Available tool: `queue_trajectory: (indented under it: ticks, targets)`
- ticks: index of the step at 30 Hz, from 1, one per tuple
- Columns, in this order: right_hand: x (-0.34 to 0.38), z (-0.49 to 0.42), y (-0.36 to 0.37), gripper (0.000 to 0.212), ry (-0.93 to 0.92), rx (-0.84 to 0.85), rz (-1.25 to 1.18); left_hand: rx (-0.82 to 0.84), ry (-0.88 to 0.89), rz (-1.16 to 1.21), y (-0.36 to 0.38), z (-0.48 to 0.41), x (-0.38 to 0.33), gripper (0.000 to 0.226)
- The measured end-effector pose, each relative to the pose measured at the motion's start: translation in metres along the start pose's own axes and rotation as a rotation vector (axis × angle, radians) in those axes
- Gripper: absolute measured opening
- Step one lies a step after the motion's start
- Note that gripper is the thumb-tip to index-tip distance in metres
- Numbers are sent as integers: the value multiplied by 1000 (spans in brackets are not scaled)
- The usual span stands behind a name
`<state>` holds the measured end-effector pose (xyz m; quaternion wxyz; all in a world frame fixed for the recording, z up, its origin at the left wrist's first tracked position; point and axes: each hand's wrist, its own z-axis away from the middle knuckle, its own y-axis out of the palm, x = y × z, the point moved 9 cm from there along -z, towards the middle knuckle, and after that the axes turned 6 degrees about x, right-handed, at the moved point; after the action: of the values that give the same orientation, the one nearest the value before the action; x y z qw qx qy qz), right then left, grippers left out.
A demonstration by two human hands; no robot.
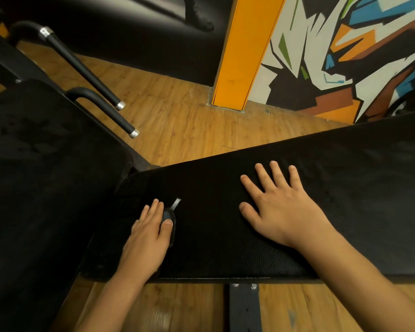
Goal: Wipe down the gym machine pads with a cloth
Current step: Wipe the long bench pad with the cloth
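A long black bench pad (249,257) runs across the view, its leather grain showing near the front edge. A black fuzzy cloth (213,188) lies spread over most of it. My right hand (278,207) lies flat on the cloth with fingers spread. My left hand (149,233) rests on the cloth's left part with straight fingers. Its thumb sits on a small dark oval object with a short whitish strip (170,216), perhaps a key or a tag; I cannot tell which.
A second black pad (46,164) fills the left side, with two black handle bars (86,70) with silver caps behind it. The floor (177,121) is wood. An orange post (244,51) and a painted wall stand behind. A metal frame leg (244,307) drops below the bench.
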<state>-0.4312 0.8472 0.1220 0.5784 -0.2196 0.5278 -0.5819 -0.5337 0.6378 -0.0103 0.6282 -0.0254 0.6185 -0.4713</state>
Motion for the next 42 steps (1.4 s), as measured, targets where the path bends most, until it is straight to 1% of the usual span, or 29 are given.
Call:
queue_trajectory:
  ticks: [5, 9, 12, 17, 19, 22, 27, 30, 33, 36, 42]
  targets:
    - [0, -1, 0, 82, 0, -13, -14, 8, 2, -32, -8, -48, -8, 54]
    - [-1, -1, 0, 81, -3, -16, -14, 24, -24, -19, -16, -86, -12, 55]
    - [0, -1, 0, 81, -10, -13, -5, 20, -5, 21, -15, -69, -11, 55]
    - [0, -1, 0, 80, -10, -22, -10, -26, 30, 67, -8, -3, 8, 54]
    - [0, -1, 0, 81, -8, -23, -10, -37, 23, 51, -6, 0, 11, 54]
    - [1, -1, 0, 84, -10, -20, -10, -26, 15, -2, -8, -18, 7, 53]
    - [1, 0, 0, 90, -8, -20, -9, 20, 48, -16, -13, -69, 0, 54]
    - [2, -1, 0, 85, -3, -30, -7, 16, -2, -23, -20, -105, -4, 55]
    - [2, -2, 1, 83, -2, -35, -8, 12, -14, -40, -24, -132, -9, 55]
    - [2, -3, 1, 84, -7, -44, -15, 0, -27, -48, -27, -148, -8, 54]
    - [1, -3, -1, 79, -9, -43, -25, -15, -9, -63, -34, -163, -14, 53]
